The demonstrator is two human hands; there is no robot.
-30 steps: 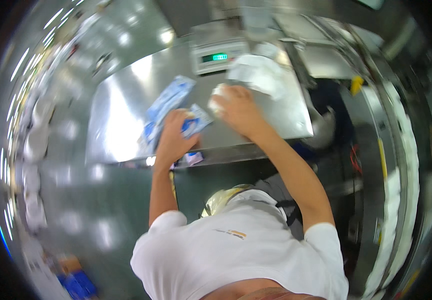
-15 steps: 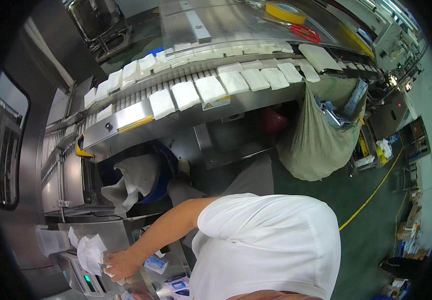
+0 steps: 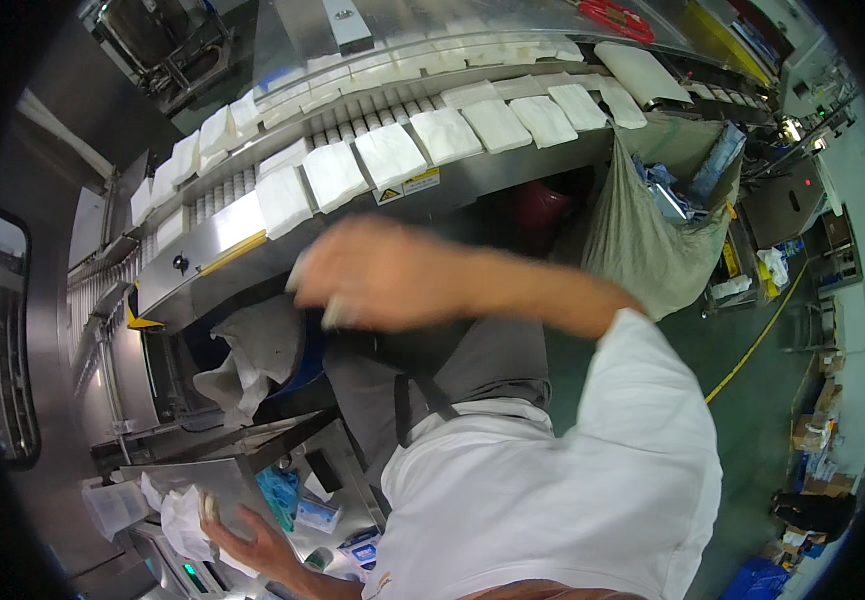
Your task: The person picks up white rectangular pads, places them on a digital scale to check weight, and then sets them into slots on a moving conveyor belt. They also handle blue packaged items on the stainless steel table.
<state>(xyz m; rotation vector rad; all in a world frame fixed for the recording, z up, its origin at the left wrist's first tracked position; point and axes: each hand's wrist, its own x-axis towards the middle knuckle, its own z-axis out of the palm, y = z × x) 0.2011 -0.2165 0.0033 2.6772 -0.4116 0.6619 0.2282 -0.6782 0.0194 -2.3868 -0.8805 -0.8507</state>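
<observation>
My right hand [image 3: 378, 275] is over the near edge of the conveyor [image 3: 433, 180], smeared by motion. White covers show on its fingertips, and whether it holds anything cannot be made out. Folded white wipes [image 3: 390, 152] lie in a row along the conveyor just beyond it. At the lower left, my left hand [image 3: 261, 548] has its thumb and fingers apart, with fingertips against a crumpled white sheet pile [image 3: 185, 522]. That pile rests on a scale [image 3: 158, 562] with a green-lit display.
A blue bin [image 3: 305, 365] with white sheets in it stands below the conveyor. At the right hangs a beige cloth sack [image 3: 643, 240] with blue wrappers. Beside the scale are a clear plastic tub [image 3: 113, 508] and a blue-and-white packet [image 3: 318, 515]. Red-handled scissors [image 3: 618, 18] lie up top.
My right arm has swung from the scale at the lower left up to the conveyor. My left hand now shows beside the white pile. The view has shifted slightly.
</observation>
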